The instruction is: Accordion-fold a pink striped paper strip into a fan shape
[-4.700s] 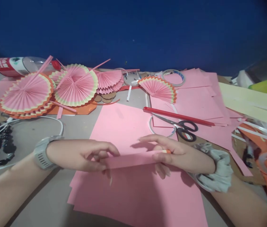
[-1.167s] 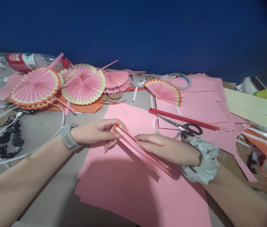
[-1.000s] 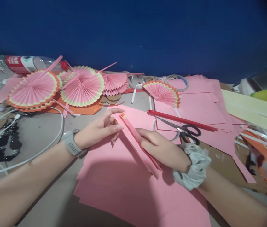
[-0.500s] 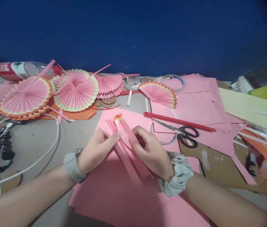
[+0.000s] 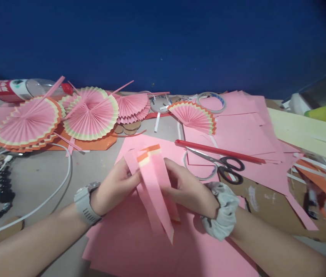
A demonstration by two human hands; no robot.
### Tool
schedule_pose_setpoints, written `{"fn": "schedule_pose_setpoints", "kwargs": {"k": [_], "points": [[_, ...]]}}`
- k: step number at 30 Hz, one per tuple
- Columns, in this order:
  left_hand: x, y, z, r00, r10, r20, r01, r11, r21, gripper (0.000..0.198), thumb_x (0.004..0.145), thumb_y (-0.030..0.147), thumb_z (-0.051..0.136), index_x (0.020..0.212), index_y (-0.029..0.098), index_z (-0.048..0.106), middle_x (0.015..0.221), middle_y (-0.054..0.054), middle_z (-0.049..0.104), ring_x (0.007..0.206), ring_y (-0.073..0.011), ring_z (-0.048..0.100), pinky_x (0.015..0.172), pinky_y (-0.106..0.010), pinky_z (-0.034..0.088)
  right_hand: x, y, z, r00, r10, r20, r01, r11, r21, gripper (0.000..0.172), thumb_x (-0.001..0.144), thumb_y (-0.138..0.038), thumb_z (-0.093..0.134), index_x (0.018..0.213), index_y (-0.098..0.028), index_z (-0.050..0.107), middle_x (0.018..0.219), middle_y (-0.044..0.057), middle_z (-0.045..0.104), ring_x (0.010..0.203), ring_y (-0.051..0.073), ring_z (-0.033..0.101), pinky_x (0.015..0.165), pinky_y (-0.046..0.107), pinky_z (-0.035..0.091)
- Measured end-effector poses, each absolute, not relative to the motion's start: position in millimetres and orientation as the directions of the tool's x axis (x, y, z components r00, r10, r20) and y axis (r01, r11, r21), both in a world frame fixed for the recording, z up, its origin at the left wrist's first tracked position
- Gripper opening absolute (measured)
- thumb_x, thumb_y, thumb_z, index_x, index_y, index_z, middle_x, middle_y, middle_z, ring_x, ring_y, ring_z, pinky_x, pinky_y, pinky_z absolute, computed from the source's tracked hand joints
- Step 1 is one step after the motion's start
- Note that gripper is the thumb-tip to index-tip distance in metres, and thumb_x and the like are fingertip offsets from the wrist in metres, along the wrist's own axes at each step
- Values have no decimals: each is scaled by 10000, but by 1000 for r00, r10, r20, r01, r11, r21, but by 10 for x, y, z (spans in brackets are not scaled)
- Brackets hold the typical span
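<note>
1 pink paper piece (image 5: 154, 181), folded into long strips, gripped from both sides

Item: thin pink paper, flat panels splayed apart, orange-and-cream bands (image 5: 154, 148) at the top ends, orange at 2 lower tips. Held over a stack of flat pink sheets (image 5: 217, 254); contact below not certain. Fold count: cannot be told.

Left hand (image 5: 116, 184): thumb across the left panel, fingers behind, pinched on the paper. Right hand (image 5: 186, 188): thumb and fingers clamped on the right panel, fingertips largely hidden.

Risks, as judged:
- Skewed folds. Cause: panels splay at different angles and the bands are stepped, so pressing now could crease them off line.
- Panels springing loose. Cause: either pinch slackening.
- Bent tips. Cause: lower ends hang unsupported and could catch on the sheets.
- Stray creases. Cause: thumbs pressing hard between fold lines.

Nearby: steel scissors with black handles (image 5: 222, 162), overlapping a white ring of tape (image 5: 204, 179), beyond a pale fabric scrunchie (image 5: 222, 209) on the right wrist; a wide sweep could knock them. White looped cable (image 5: 69, 163), near a grey strapped watch (image 5: 85, 206); possible snag.

Farther back: pleated pink, cream and orange paper fans (image 5: 93, 119), clear plastic bottle with red label (image 5: 8, 90).
</note>
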State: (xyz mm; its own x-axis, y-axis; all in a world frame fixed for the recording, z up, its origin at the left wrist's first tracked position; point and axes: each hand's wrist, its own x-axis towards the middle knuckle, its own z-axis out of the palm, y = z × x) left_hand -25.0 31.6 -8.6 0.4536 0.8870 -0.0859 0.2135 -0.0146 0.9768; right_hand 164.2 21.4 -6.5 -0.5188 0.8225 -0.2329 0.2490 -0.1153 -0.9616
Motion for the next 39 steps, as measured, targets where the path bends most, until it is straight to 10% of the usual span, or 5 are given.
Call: {"fn": "schedule_pose_setpoints", "kwargs": {"k": [13, 20, 28, 34, 39], "points": [[-112, 266, 54, 507, 846, -163, 291, 10, 957, 213, 871, 295, 490, 993, 175, 615, 912, -12, 646, 845, -171, 598, 784, -239, 462, 1556, 186, -48, -422, 882, -209, 454, 5, -891, 158, 826, -255, 460, 940, -186, 544, 802, 4, 592, 719, 158, 527, 661, 264, 423], [-279, 310, -10, 504, 836, -215, 264, 88, 960, 260, 869, 327, 506, 1051, 166, 598, 995, -24, 644, 884, -174, 588, 777, -234, 464, 1628, 229, -61, -475, 872, -121, 120, -72, -990, 246, 893, -351, 427, 1020, -181, 551, 983, 31, 593, 926, 169, 536, 859, 302, 421], [-332, 358, -28, 641, 736, -218, 176, 135, 975, 266, 880, 344, 494, 1064, 180, 596, 1046, -36, 642, 934, -163, 592, 867, -257, 446, 1767, 284, -57, -441, 849, -290, 262, -186, -947, 341, 892, -468, 391, 708, -192, 475, 715, -11, 481, 714, 131, 478, 697, 259, 426], [-325, 321, -29, 700, 622, -349, 348, 129, 928, 404, 914, 337, 414, 614, 124, 582, 525, 0, 602, 497, -87, 571, 546, -166, 447, 1709, 276, -72, -406, 892, -201, 300, -78, -951, 259, 898, -421, 403, 847, -183, 490, 824, 7, 526, 767, 141, 502, 714, 266, 432], [-313, 294, -42, 557, 794, -244, 357, 36, 933, 285, 908, 350, 420, 768, 136, 547, 528, 47, 507, 472, -61, 469, 464, -142, 371, 1710, 240, -112, -469, 862, -195, 361, -14, -933, 290, 824, -411, 545, 1010, -200, 477, 916, 17, 566, 852, 176, 539, 731, 288, 446]]}}
